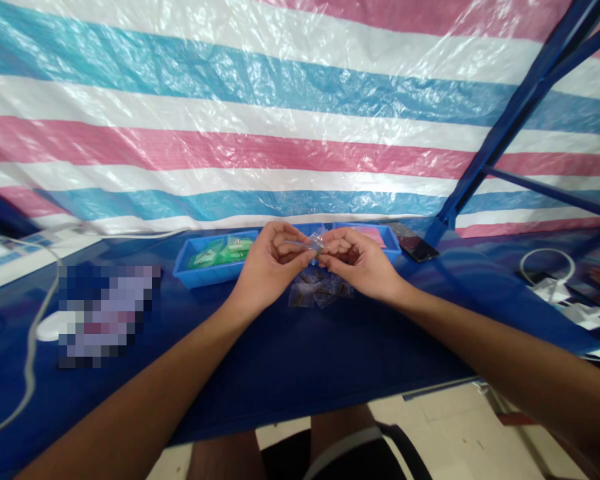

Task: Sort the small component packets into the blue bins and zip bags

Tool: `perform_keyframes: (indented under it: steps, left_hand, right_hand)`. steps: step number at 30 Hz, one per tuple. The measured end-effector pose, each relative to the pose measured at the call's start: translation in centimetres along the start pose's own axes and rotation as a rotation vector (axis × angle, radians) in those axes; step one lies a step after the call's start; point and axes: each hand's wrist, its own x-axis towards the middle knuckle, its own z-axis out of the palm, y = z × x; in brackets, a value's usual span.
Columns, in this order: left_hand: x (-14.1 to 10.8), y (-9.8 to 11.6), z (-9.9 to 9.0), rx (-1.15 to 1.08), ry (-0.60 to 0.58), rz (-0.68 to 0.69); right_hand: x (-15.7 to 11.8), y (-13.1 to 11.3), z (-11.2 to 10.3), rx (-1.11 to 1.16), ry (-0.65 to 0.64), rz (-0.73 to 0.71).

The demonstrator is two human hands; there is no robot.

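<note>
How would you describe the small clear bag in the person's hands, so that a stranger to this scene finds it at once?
Start at the blue table before the striped tarp. Above its middle, the left hand and right hand meet, pinching one small clear bag between the fingertips. Unlike the similar clear bags lying on the table just below, it is lifted off the surface.

one head-worn camera looks forward and down, close over the blue table point(280, 360), facing a striped tarp point(230, 100).
</note>
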Motion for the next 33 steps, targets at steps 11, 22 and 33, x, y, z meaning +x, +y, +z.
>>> perform_keyframes:
  steps: [11, 22, 33]
  left_hand:
    - [-0.5, 0.2, 0.3, 0.208, -0.052, -0.026]
    - [-0.3, -0.2, 0.0, 0.169, -0.037, -0.04]
    - [-0.5, 0.2, 0.2, 0.293, -0.05, 0.008]
  right_hand:
    - [-0.3, -1.2, 0.3, -0.158, 0.021, -0.044]
    - [-0.4, -0.9, 0.3, -0.094, -0.006, 0.038]
    - [-0.1, -1.1, 0.1, -0.082, 0.03, 0.072]
